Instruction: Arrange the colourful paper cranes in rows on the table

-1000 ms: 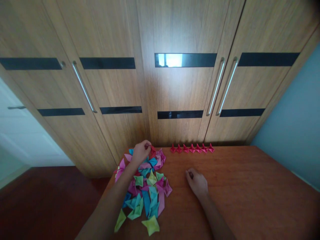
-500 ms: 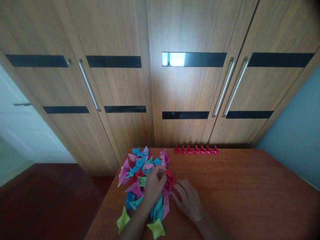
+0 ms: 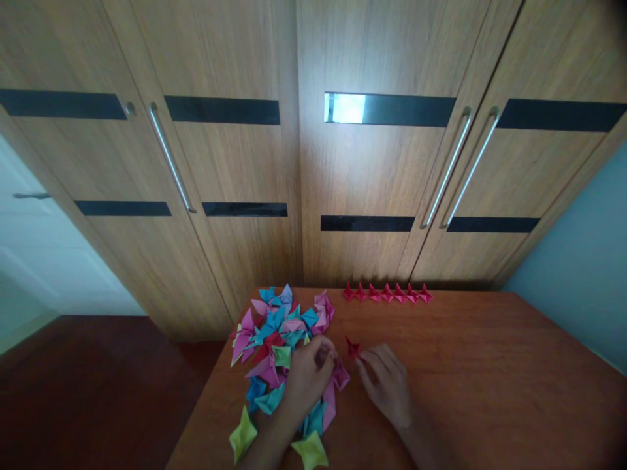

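Note:
A heap of folded paper pieces [image 3: 279,339] in pink, blue, green and red lies on the left part of a brown wooden table [image 3: 480,378]. My left hand [image 3: 308,375] rests on the heap's right edge, fingers curled, holding nothing that I can see. My right hand [image 3: 385,382] pinches a small red folded piece [image 3: 353,347] between its fingertips, just right of the heap. A row of several red folded pieces [image 3: 386,292] stands along the table's far edge.
Wooden wardrobe doors [image 3: 304,150] with long metal handles stand right behind the table. A pale blue wall [image 3: 582,287] is on the right. Dark red floor [image 3: 88,391] lies to the left, below the table's edge.
My left hand came back from the heap's far end with a red piece. That piece passed to my right hand, which now holds it a little right of the heap.

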A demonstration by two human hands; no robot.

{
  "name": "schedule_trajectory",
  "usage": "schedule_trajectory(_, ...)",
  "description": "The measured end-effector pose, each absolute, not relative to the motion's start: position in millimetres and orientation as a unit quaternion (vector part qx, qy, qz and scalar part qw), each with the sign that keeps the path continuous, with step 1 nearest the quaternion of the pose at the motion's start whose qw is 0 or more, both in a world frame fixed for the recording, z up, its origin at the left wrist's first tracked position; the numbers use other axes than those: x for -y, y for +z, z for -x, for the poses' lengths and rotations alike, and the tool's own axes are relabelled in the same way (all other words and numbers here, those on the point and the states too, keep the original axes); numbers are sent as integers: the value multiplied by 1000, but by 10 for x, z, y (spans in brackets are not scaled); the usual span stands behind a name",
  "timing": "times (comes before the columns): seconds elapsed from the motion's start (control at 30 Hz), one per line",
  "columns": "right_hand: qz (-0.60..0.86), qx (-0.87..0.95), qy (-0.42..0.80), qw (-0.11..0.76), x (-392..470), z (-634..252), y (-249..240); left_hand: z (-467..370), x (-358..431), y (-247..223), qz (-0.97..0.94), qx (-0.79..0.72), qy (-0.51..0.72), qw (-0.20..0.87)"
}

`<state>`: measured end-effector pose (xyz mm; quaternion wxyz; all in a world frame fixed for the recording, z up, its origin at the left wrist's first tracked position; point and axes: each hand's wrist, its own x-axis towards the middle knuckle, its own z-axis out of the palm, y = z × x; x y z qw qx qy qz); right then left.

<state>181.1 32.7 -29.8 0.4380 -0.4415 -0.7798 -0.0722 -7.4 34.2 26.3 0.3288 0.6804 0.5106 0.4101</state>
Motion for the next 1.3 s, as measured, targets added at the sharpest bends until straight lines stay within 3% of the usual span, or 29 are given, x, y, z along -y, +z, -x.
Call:
schedule_trajectory(0.13,495,708,-57,501,-465,-2107,-291,40,-296,287,-697,-496,396,334)
schedule_trajectory(0.27,579,632,-87,508,-698,-2617,-258,4,-271,286,-705,-486,388,340)
schedule_trajectory(0.47,726,533,-62,431,-1213,-3633,-227,8,-282,268,-708,-490,384,334)
schedule_trajectory(0.77,879,427,18,211,-1676,-4288,-465,20,-295,247,-708,-500,371,333)
schedule_trajectory(1.3,885,440,15,152,-1845,-4195,-673,17,-283,222,-735,-488,350,316)
